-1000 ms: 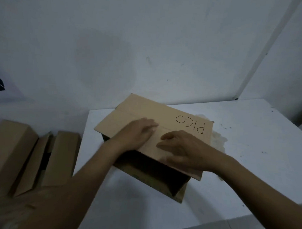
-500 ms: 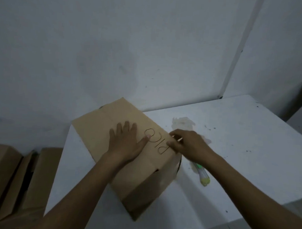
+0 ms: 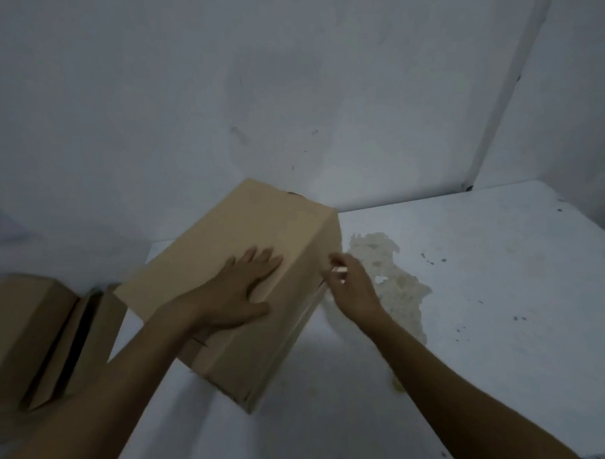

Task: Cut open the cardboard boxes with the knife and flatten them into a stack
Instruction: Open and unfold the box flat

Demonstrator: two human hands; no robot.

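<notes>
Right, the white tabletop (image 3: 497, 304) fills the right half. At its 9 o'clock edge sits the plain brown cardboard box (image 3: 232, 233), closed and skewed, with its left corner poking past that edge. Off the tabletop at 8 o'clock, flattened brown cardboard pieces (image 3: 23, 333) lean together; that's the stack, I'd judge.

The left hand (image 3: 244, 292) lies flat on the box top, fingers straight and spread, pressing down. The right hand (image 3: 353, 293) works at the box's 3 o'clock face with fingers curled in tight. Whether they pinch something pale or just the board, I cannot tell: too blurred.

A small yellow-green sliver (image 3: 397, 384) peeks out beside the right forearm at 5 o'clock. It is probably the knife, and it is in neither hand.

Danger now: a hard shove from that flat palm could tip the overhanging box off the side. A sweeping forearm could also knock the knife away.
</notes>
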